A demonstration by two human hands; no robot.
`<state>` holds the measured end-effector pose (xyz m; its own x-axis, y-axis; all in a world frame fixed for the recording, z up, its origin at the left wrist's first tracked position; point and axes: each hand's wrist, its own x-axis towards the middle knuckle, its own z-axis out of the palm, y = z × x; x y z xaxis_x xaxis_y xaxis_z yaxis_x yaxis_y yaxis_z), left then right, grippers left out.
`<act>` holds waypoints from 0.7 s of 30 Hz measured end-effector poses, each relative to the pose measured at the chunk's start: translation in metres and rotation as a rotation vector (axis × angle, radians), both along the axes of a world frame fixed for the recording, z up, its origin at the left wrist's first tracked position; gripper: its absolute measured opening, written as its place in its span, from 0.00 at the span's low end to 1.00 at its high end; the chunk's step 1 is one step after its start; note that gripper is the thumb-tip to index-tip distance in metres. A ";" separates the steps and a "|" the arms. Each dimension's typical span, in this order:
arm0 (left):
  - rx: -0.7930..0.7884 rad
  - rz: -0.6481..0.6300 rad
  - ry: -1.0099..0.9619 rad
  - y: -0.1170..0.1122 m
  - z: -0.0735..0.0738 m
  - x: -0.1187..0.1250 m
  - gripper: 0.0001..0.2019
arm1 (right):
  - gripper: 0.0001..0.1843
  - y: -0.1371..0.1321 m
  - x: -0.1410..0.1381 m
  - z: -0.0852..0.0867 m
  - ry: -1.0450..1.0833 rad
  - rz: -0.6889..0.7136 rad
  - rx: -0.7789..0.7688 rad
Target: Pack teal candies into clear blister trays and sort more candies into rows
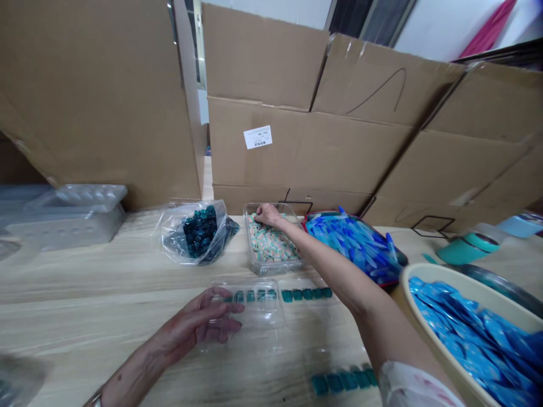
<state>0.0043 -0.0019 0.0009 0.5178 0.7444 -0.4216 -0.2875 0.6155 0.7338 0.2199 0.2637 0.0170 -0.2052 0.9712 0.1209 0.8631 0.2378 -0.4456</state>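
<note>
My left hand [218, 316] grips the left side of a clear plastic tray [258, 325] with a lidded look, its thumb and fingers around the edge. A row of dark teal square pieces [250, 295] shows along the tray's far side. My right hand [268, 215] reaches into a clear container [275, 268] full of small pale pink and mint pieces [274, 242]. Its fingers are bent together among the pieces, and what they pinch is hidden. To the right of the held tray lies another row of teal squares [306, 294], and a third row [341, 381] is nearer me.
A clear bag of dark teal pieces [201, 232] stands left of the container. A tray of blue pen-like sticks [352, 240] and a cream tub [407, 282] with blue packets are at right. Cardboard walls [271, 158] close off the back. Grey plastic baskets [68, 223] sit far left.
</note>
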 end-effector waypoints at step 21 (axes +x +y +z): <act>0.008 0.010 0.008 0.001 0.002 0.000 0.17 | 0.06 -0.012 0.001 0.002 0.170 0.058 0.076</act>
<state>0.0042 -0.0012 0.0032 0.5066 0.7530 -0.4199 -0.2877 0.6068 0.7410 0.2207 0.2513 0.0192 -0.2309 0.9451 0.2315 0.7608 0.3236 -0.5625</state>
